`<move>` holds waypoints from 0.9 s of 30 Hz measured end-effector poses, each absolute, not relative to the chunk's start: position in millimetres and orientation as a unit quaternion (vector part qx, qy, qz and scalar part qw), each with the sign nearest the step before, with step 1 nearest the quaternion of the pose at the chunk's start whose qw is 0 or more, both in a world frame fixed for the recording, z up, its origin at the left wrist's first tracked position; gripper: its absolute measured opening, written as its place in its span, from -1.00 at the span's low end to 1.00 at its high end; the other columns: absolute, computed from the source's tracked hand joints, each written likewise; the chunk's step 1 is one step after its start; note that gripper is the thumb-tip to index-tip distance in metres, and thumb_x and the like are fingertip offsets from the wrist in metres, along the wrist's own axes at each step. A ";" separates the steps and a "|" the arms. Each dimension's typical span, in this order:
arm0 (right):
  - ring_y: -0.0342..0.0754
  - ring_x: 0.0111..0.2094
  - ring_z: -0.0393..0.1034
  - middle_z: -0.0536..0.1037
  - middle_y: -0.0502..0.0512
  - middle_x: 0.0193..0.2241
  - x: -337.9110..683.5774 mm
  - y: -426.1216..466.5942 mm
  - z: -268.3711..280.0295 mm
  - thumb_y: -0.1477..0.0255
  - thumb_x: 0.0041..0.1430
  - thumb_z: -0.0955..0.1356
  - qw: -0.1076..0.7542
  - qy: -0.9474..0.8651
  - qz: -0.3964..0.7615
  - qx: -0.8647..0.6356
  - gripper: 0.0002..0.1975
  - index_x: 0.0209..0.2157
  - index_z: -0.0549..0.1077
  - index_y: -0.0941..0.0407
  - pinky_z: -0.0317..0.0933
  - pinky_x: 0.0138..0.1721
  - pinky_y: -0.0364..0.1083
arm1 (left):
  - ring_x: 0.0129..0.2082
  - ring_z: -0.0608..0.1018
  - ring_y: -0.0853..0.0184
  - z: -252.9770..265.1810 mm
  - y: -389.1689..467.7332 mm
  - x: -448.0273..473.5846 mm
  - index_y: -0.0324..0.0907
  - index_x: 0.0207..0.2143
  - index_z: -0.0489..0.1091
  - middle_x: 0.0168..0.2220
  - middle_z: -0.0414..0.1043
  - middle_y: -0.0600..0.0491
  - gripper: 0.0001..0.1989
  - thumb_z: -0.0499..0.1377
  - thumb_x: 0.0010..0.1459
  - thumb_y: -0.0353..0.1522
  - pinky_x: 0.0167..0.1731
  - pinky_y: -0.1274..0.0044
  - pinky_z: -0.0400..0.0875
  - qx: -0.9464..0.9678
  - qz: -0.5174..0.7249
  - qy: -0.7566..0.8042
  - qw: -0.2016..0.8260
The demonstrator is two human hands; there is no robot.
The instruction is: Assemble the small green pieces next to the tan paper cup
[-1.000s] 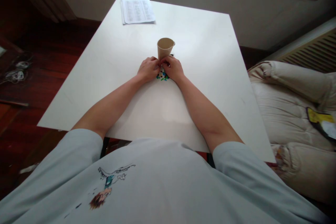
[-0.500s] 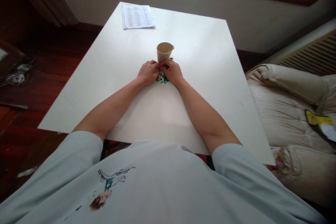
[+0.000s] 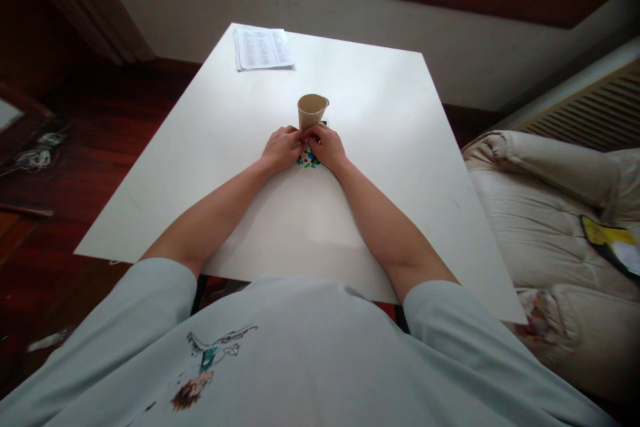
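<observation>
A tan paper-like cup [image 3: 312, 110], wide at the top, stands near the middle of the white table [image 3: 310, 227]. Close in front of it lies a small heap of beads or similar bits [image 3: 308, 159] in blue, green, yellow and black. My left hand [image 3: 284, 147] is at the heap's left side, fingers curled and pinched together. From the right, my right hand [image 3: 326, 145] meets it, its fingers bent in the same way. Both sets of fingertips nearly touch just below the cup. Whatever is between them is too small to make out.
Printed sheets of paper [image 3: 265, 49] lie at the table's far left corner. A cushioned beige sofa [image 3: 540, 213] stands along the right side, with a yellow and black item [image 3: 613, 240] on it. Cables [image 3: 35, 159] lie on the floor at left. A window is beyond the wall.
The view has tilted up a little, so table and hands sit lower in the picture. Both hands stay together over the beads, with hardly any visible movement.
</observation>
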State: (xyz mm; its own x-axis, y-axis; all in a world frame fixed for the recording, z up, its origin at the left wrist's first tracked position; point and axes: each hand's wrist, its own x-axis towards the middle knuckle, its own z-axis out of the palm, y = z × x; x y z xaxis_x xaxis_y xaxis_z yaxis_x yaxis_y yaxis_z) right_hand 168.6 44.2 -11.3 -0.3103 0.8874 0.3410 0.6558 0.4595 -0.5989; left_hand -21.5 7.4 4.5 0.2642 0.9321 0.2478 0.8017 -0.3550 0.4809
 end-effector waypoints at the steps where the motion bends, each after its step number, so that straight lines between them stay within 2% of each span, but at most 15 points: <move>1: 0.10 -0.11 0.52 0.69 0.19 -0.05 168.8 45.1 -12.5 0.45 0.30 0.35 0.323 -0.790 0.177 -0.490 -0.73 -0.10 0.70 0.08 0.46 0.05 0.07 | 0.21 0.61 -0.01 3.8 7.9 -21.9 -0.07 0.08 0.71 0.17 0.67 -0.14 -0.64 0.21 0.33 -0.39 0.33 0.15 0.48 0.785 0.250 0.552 0.129; 15: 0.13 -0.03 0.57 0.70 0.19 0.04 167.7 42.5 -6.6 0.48 0.36 0.37 0.307 -0.793 0.187 -0.492 -0.75 -0.08 0.71 0.06 0.43 0.08 0.06 | 0.24 0.61 -0.02 0.1 10.6 -25.4 -0.11 0.09 0.70 0.20 0.67 -0.16 -0.62 0.17 0.35 -0.36 0.36 0.19 0.48 0.793 0.226 0.556 0.106; 20: 0.11 -0.03 0.58 0.71 0.15 0.02 169.0 45.0 -10.0 0.45 0.37 0.38 0.313 -0.791 0.182 -0.492 -0.77 -0.09 0.72 0.01 0.44 0.08 0.03 | 0.25 0.62 -0.01 -0.8 11.4 -25.9 -0.04 0.13 0.69 0.23 0.66 -0.12 -0.60 0.17 0.36 -0.37 0.36 0.19 0.49 0.790 0.218 0.563 0.108; 27: 0.12 -0.03 0.58 0.71 0.15 0.02 169.9 46.9 -12.6 0.42 0.38 0.38 0.309 -0.793 0.186 -0.491 -0.77 -0.09 0.72 0.01 0.46 0.09 0.06 | 0.28 0.61 0.00 0.8 10.4 -24.3 -0.07 0.10 0.70 0.24 0.66 -0.12 -0.62 0.17 0.36 -0.37 0.40 0.19 0.46 0.792 0.220 0.557 0.115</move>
State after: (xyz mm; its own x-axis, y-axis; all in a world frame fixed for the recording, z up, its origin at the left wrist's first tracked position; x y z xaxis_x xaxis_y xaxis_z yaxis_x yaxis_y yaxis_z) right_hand 169.9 46.9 -12.6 -0.3270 0.8939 0.3066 0.6644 0.4482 -0.5981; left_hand -24.3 10.4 0.8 0.2817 0.9337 0.2209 0.8322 -0.3523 0.4282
